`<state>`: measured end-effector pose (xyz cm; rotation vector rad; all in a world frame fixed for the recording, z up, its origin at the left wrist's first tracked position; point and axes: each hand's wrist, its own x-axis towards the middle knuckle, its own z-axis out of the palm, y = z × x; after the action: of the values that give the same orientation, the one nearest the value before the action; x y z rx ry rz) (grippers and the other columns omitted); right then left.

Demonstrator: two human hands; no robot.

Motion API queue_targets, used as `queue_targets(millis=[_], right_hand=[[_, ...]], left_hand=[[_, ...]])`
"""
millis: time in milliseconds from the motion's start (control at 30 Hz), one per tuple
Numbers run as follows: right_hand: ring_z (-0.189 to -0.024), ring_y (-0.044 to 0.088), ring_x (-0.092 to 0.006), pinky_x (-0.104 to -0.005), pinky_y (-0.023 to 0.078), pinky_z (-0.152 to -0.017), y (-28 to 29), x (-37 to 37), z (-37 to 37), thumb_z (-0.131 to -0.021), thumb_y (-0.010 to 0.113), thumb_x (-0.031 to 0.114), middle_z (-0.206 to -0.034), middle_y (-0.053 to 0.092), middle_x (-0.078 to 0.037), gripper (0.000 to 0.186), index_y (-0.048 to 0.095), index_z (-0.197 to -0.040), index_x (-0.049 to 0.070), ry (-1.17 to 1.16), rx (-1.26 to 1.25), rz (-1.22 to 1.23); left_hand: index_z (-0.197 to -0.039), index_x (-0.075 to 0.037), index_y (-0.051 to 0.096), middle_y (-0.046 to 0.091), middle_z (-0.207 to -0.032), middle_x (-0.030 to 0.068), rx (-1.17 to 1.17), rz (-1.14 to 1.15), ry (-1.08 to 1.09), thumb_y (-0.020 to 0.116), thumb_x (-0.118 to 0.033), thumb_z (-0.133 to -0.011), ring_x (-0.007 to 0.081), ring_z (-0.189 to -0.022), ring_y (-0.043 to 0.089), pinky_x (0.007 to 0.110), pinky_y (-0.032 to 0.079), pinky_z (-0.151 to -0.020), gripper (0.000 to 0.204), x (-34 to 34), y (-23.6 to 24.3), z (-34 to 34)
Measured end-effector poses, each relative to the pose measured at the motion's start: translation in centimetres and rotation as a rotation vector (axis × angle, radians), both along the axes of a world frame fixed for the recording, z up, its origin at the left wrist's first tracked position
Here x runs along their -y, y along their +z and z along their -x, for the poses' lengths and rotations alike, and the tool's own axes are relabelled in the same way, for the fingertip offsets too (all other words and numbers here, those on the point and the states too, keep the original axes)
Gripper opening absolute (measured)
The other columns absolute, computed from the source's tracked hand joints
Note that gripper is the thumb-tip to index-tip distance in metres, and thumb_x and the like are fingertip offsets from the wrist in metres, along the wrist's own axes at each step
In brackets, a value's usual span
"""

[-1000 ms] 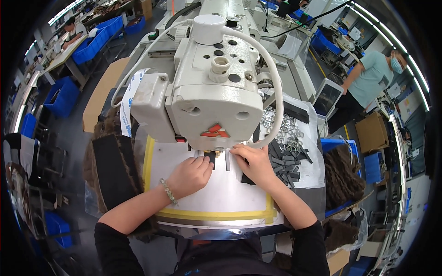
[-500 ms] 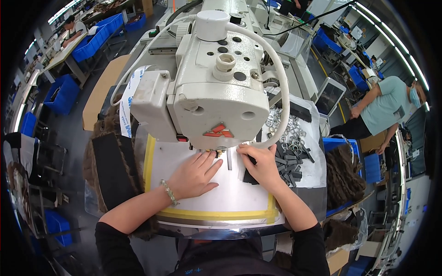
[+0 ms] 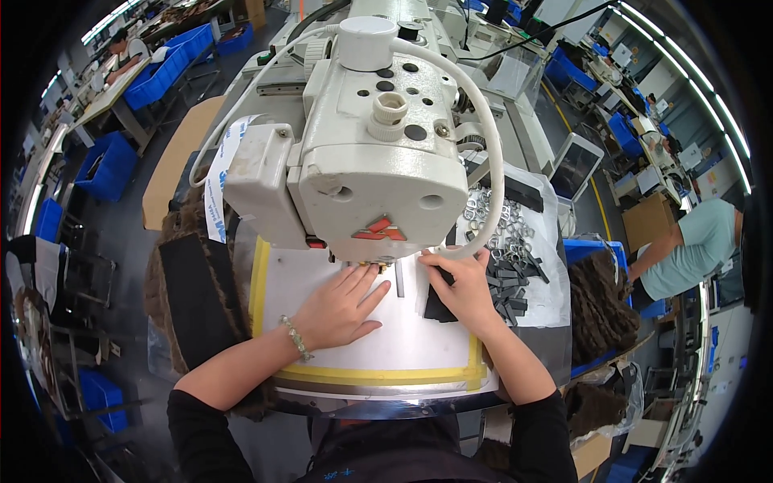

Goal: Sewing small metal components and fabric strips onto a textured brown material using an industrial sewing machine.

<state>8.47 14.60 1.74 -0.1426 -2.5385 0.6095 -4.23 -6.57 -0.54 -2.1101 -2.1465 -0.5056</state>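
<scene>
The white head of an industrial sewing machine fills the middle of the view. Below it my left hand lies flat on a white work plate, fingers stretched toward the brass-coloured needle area, where the fingertips are partly hidden. My right hand rests at the right of the plate, thumb and forefinger pinched together under the machine head. Whatever they pinch is too small to make out. A dark piece of material lies under that hand. Between the hands runs a narrow grey slot in the plate.
Metal rings and short black strips lie heaped on white sheeting at the right. Brown fur pieces with a black panel hang at the left. More brown fur fills a blue bin at the right. A person stands beyond it.
My hands stay almost in place, the right one still pinched under the machine head. At the right, the person has bent over and turned away. The whole view has shifted slightly.
</scene>
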Motion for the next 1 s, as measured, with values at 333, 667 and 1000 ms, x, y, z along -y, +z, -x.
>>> queue_targets(millis=[333,667,1000], right_hand=[[-0.091,0.062,-0.0144,-0.0357,0.029,-0.085,1.3,-0.8,-1.1,-0.08,0.068,0.005,-0.097,0.071,0.0,0.013,0.069,-0.091,0.011,-0.021,0.007,0.016],[-0.089,0.062,-0.0144,-0.0366,0.028,-0.088,1.2,-3.9,-5.2,-0.079,0.068,0.002,-0.091,0.07,0.001,0.016,0.07,-0.091,0.012,-0.287,0.057,0.029],[-0.085,0.059,-0.0181,-0.0372,0.028,-0.084,0.5,-7.0,-8.5,-0.077,0.07,0.007,-0.088,0.064,-0.001,0.013,0.07,-0.089,0.011,-0.482,0.129,-0.025]], left_hand=[[-0.132,-0.002,0.051,0.051,-0.132,0.026,-0.011,0.023,0.007,0.063,-0.041,-0.086,0.0382,-0.122,0.049,0.046,0.037,-0.106,0.061,0.1,0.1,-0.1],[-0.129,-0.001,0.053,0.051,-0.131,0.0261,0.002,0.011,-0.013,0.066,-0.036,-0.084,0.0383,-0.122,0.049,0.046,0.038,-0.105,0.059,-0.1,0.1,-0.1],[-0.112,-0.001,0.062,0.061,-0.114,0.0187,-0.152,0.037,-0.024,0.073,-0.029,-0.076,0.0306,-0.109,0.057,0.041,0.045,-0.092,0.047,1.6,2.3,-0.5]])
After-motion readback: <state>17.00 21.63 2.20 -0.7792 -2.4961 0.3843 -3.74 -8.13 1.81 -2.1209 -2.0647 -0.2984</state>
